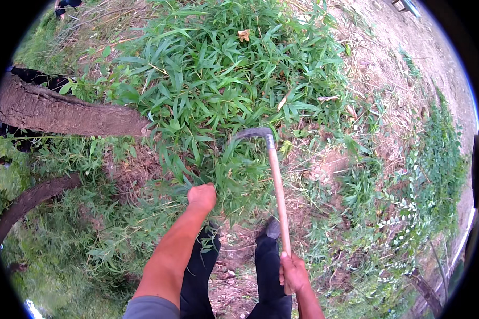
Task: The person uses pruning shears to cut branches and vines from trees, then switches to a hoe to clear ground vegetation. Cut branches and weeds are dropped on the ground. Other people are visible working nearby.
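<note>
My right hand point(293, 273) is closed around the lower end of the long wooden handle of a sickle point(279, 191). Its dark curved blade point(253, 132) points left, with the tip among the leaves. To the left, my left hand point(202, 197) makes a fist around leafy green stems point(231, 183); the foliage partly hides its fingers. A dense patch of bamboo-like plants point(223, 75) with narrow leaves spreads in front of both hands. Some cut-looking stalks and leaves point(151, 215) lie below and left of the fist.
A thick tree trunk point(72, 109) leans in from the left, a thinner one point(36, 203) below it. Behind the thick trunk shows a person's dark clothing point(36, 77). My shoe point(273, 229) stands beneath the handle. Bare dirt point(435, 52) runs along the right; low shrubs point(439, 147) edge it.
</note>
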The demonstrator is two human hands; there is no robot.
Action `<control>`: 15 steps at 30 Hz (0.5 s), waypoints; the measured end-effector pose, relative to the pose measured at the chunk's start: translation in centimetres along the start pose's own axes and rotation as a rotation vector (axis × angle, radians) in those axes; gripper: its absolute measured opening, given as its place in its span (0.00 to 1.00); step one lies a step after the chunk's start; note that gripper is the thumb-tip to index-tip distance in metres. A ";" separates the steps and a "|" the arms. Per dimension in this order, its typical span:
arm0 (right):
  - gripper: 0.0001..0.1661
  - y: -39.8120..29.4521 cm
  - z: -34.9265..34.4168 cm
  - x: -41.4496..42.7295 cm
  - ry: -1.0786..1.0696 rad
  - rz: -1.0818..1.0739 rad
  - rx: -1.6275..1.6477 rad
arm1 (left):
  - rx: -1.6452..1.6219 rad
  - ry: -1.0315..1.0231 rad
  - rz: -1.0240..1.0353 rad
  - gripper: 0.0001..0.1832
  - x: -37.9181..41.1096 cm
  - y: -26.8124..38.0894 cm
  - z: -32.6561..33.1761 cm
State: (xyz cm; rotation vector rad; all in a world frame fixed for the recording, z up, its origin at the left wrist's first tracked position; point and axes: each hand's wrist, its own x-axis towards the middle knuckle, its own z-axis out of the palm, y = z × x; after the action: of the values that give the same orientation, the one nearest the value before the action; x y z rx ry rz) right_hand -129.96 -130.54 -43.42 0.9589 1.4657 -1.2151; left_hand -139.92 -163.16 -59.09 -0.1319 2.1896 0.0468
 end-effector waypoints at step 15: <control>0.24 -3.7 9.3 3.9 -0.105 0.089 0.061 | -0.111 -0.060 -0.008 0.14 -1.7 0.0 1.9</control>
State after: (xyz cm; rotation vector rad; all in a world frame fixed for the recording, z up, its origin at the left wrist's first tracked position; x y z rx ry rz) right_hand -132.64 -140.37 -46.75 0.9762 1.2971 -1.2327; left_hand -137.39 -162.88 -58.86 -0.1996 2.1271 0.1654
